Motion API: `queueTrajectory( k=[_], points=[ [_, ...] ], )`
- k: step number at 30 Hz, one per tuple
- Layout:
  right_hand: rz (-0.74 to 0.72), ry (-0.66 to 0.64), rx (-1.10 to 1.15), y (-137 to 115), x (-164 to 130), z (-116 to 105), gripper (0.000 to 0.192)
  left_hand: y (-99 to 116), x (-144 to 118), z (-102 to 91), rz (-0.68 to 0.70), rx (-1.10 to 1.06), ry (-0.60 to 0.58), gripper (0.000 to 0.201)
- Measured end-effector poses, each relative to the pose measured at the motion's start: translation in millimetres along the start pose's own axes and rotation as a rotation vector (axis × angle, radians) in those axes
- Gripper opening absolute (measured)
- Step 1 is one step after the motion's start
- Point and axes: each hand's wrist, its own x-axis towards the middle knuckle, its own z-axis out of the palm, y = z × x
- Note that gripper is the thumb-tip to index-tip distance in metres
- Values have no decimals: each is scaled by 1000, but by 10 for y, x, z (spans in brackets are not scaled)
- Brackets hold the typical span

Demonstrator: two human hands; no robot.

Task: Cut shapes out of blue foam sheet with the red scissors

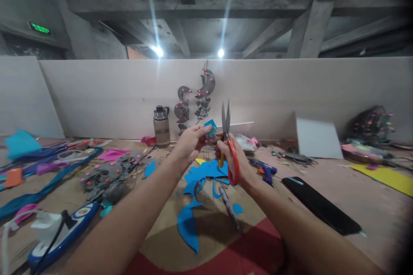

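Note:
My left hand (pixel 193 141) pinches a small blue cut piece (pixel 210 126) between thumb and fingers, above the middle of the table. Close to its right, my right hand (pixel 231 154) grips scissors (pixel 226 122) with red and yellow handles. Their blades point up, slightly parted, and are apart from the blue piece. Below both hands lie several blue sheet scraps (pixel 206 172), a curved blue cutout (pixel 189 227) and a small blue heart (pixel 238 209). A pen (pixel 230 209) rests among them.
A water bottle (pixel 161 126) stands at the back, beside dark moon-shaped hangings (pixel 206 84) on the partition. On the right are a blue glue gun (pixel 266 171) and a black phone (pixel 321 205). A power strip (pixel 64 234) and grey cutouts (pixel 111 174) lie left.

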Motion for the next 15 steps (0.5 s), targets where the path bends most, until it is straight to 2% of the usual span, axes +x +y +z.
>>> queueTrajectory(
  k=[2,8,15],
  points=[
    [60,-30,17,-46,-55,44,36,-1,-8,21,26,-69,54,24],
    [81,-143,-124,-212,-159,134,35,-2,-59,-70,74,-98,186,24],
    [61,-202,-158,-164,-176,130,44,53,-53,-99,102,-128,165,27]
  ],
)
